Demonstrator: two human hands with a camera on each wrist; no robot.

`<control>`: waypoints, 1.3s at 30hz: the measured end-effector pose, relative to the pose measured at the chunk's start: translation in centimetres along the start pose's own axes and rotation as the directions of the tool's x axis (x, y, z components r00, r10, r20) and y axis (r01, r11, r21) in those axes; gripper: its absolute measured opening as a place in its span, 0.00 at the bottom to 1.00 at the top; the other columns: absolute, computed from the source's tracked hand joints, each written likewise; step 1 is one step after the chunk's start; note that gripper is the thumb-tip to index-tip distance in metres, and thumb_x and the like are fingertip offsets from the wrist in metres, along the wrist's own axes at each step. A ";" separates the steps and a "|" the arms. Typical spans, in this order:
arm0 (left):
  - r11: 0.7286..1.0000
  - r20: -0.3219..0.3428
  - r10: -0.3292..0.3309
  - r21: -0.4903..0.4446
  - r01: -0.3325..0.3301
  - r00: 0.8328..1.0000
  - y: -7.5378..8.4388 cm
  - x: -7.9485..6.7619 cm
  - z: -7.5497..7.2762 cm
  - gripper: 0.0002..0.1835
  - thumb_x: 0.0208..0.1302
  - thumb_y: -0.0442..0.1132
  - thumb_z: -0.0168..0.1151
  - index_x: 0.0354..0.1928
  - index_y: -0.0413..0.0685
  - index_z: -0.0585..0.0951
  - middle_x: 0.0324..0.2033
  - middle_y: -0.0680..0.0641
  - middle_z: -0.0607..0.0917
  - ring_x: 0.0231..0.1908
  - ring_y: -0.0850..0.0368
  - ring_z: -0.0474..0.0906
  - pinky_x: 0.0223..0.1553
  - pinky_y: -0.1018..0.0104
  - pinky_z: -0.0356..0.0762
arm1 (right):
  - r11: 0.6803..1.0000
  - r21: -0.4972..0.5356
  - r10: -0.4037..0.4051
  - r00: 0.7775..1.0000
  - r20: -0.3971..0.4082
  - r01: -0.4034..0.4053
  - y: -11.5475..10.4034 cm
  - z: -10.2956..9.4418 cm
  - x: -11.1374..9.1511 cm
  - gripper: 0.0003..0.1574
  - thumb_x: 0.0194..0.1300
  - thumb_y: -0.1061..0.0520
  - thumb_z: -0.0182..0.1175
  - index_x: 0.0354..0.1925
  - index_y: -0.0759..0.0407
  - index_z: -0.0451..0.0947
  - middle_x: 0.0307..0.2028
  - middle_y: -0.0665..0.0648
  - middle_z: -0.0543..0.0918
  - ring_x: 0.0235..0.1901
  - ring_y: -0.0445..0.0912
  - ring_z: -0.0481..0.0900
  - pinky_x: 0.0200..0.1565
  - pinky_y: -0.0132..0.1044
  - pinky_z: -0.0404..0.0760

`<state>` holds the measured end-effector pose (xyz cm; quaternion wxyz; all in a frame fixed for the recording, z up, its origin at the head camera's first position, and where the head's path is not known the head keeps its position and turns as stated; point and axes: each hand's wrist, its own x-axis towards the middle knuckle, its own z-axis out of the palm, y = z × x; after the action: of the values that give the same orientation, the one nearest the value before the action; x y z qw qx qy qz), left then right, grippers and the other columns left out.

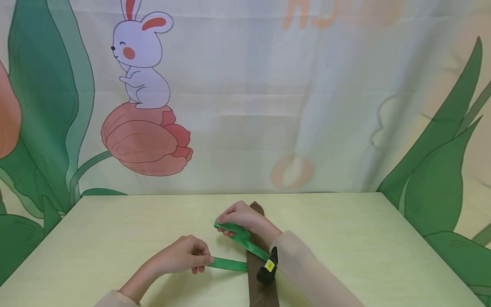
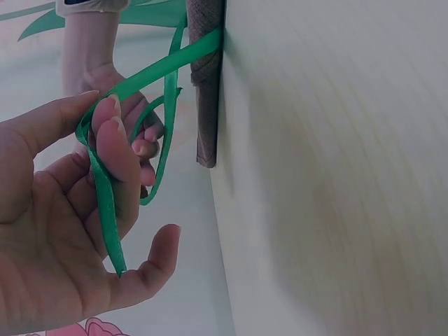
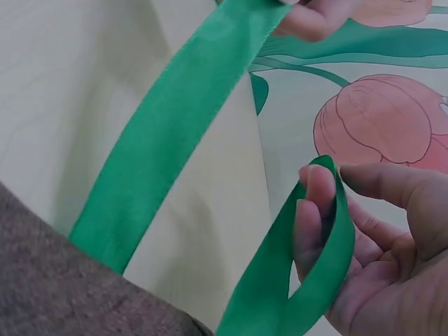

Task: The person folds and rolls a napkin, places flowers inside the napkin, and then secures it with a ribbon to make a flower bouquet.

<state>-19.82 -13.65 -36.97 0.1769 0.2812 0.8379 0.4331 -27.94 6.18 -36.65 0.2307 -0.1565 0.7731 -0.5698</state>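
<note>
A long, narrow brown bundle, apparently folded cloth, [image 1: 264,296] lies lengthwise on the table, pointing away from me. A green ribbon [image 1: 230,264] comes out from its left side, and another stretch of it crosses over the bundle. My left hand [image 1: 184,256] pinches the left stretch between thumb and fingers; in the left wrist view a loose tail of ribbon [image 2: 105,203] hangs across the palm. Above the far part of the bundle, my right hand [image 1: 243,217] pinches the other stretch, which forms a loop around its fingertips in the right wrist view [image 3: 329,266].
The pale yellow table [image 1: 364,238] reaches back to a hanging cloth backdrop [image 1: 238,85] printed with a rabbit, tulips and leaves. A black device with a yellow label [image 1: 267,270] sits at the right wrist, just over the bundle.
</note>
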 end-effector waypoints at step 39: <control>0.997 0.001 0.070 -0.028 -0.070 0.998 4.1 4.3 -0.3 0.11 0.60 0.42 0.59 0.27 0.40 0.79 0.19 0.46 0.79 0.21 0.54 0.75 0.29 0.64 0.73 | 1.000 -0.013 -0.014 0.998 -0.069 0.013 8.6 -11.5 -11.3 0.24 0.65 0.56 0.54 0.49 0.77 0.72 0.38 0.65 0.82 0.37 0.50 0.81 0.41 0.41 0.79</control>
<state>-22.05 -9.27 -33.64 0.1661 0.3083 0.8213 0.4504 -24.32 23.77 -40.01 0.1991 -0.1431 0.7831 -0.5716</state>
